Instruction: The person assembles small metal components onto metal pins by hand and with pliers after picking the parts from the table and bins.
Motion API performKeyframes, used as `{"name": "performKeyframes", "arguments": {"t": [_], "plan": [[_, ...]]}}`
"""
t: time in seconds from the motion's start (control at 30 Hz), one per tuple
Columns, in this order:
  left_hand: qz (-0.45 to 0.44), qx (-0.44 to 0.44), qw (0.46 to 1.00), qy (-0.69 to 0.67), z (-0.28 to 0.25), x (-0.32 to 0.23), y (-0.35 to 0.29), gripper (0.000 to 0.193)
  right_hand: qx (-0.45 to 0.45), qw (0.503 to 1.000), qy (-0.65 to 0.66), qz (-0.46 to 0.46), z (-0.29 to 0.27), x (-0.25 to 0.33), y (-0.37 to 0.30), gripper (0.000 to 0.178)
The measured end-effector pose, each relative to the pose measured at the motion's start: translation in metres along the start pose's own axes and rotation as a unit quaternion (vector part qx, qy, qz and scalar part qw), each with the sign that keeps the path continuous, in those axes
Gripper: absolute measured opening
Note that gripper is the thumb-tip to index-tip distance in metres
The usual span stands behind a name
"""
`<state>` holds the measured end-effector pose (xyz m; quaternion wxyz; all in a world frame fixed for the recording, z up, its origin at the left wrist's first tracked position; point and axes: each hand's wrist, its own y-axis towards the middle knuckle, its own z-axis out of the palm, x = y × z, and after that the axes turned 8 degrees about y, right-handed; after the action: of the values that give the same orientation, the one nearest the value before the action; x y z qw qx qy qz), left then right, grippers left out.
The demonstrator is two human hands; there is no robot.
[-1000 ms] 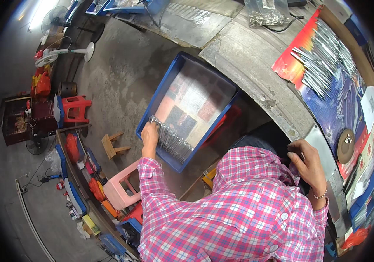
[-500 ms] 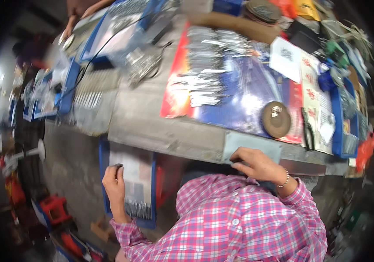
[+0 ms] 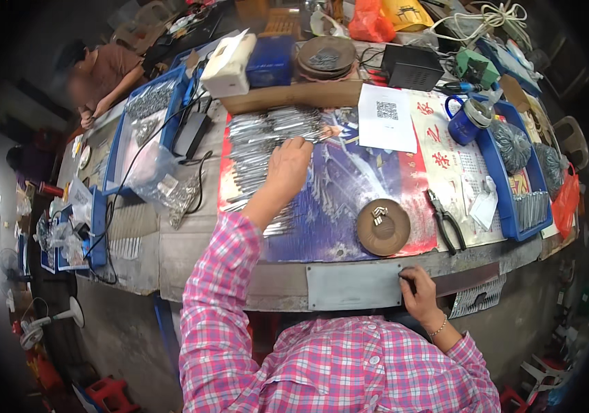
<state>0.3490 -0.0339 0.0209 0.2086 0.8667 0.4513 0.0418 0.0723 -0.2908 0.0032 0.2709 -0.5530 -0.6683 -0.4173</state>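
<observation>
My left hand [image 3: 289, 167] reaches over rows of slim silver metal pieces [image 3: 247, 162] on the printed sheet. Its fingers are bent and pressed together at the far rows; their tips and anything between them are hidden. At the table's front edge, my right hand [image 3: 419, 296] is closed, thumb and forefinger curled together beside the right end of a grey metal plate [image 3: 353, 288]. Something dark shows at those fingertips, too small to name. Beyond the plate stands a round brown dish [image 3: 384, 237] with a few small metal parts [image 3: 380, 215] in it.
Black-handled pliers [image 3: 447, 224] lie right of the dish. A blue mug [image 3: 468, 122] and a blue tray [image 3: 511, 196] with bagged parts stand farther right. A cardboard strip [image 3: 291, 98] borders the rows' far side. Another person [image 3: 112, 72] sits at far left.
My left hand has left the blue tray below the table edge and moved up to the metal rows. My right hand has shifted to the plate's right end. The view has also moved.
</observation>
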Motion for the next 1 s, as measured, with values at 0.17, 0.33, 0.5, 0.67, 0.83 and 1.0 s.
{"name": "performKeyframes", "arguments": {"t": [0.17, 0.33, 0.5, 0.67, 0.83, 1.0], "plan": [[0.024, 0.037, 0.993, 0.107, 0.037, 0.015, 0.032, 0.013, -0.030, 0.999, 0.013, -0.042, 0.002, -0.012, -0.005, 0.016], [0.074, 0.035, 0.982, 0.168, 0.048, 0.017, 0.042, 0.009, -0.005, 0.998, 0.000, -0.060, -0.001, -0.015, -0.001, 0.017], [0.125, 0.038, 0.966, 0.224, 0.049, 0.015, 0.045, 0.007, -0.012, 0.998, -0.008, -0.060, 0.000, -0.015, 0.001, 0.018], [0.170, 0.034, 0.962, 0.211, 0.045, 0.017, 0.041, 0.006, -0.010, 0.998, -0.026, -0.061, 0.002, -0.014, 0.000, 0.018], [0.130, -0.101, 0.985, 0.042, 0.005, 0.003, 0.043, 0.011, -0.011, 0.998, -0.031, -0.056, 0.003, -0.012, -0.002, 0.016], [-0.093, -0.177, 0.948, -0.249, -0.068, -0.031, 0.008, 0.011, -0.011, 0.998, -0.022, -0.056, 0.004, -0.011, -0.004, 0.015]]}}
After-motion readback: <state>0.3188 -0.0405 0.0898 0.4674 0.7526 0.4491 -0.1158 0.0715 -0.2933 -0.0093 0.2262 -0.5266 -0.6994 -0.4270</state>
